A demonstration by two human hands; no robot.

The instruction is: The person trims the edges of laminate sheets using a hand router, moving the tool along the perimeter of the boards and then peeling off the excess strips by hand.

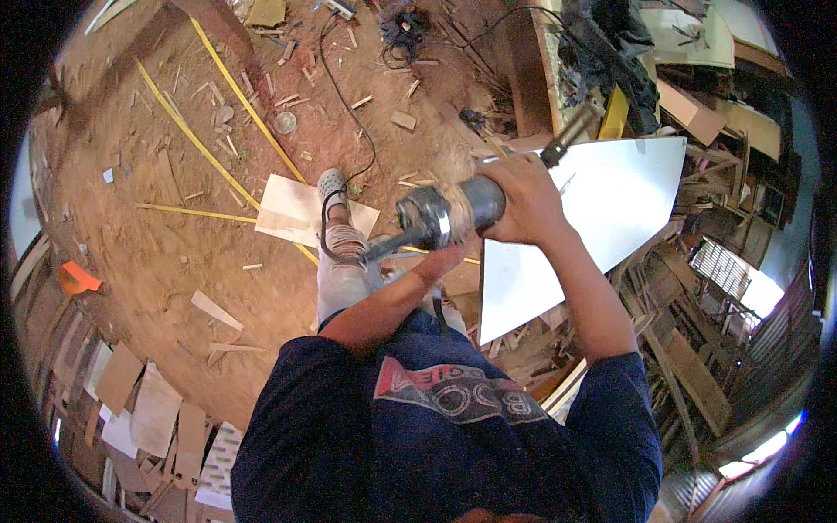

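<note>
My right hand (pixel 523 196) grips a dark, cylindrical power tool (pixel 423 218) with a metal end piece (pixel 571 135) pointing up to the right and pale wrapping around its body. My left hand (pixel 462 244) is against the tool's underside, its fingers mostly hidden behind it. A black cord (pixel 362 148) runs across the ground beside my shoe (pixel 333 185). A large white board (pixel 593 227) lies to the right, under the tool's end.
A light panel (pixel 283 205) and yellow strips (pixel 200 152) lie on the dirt floor (pixel 174 261) among wood scraps. Piled boards (pixel 693 366) fill the right side, offcuts (pixel 157 410) the lower left. A black bundle (pixel 401 39) and power strip (pixel 338 9) lie ahead.
</note>
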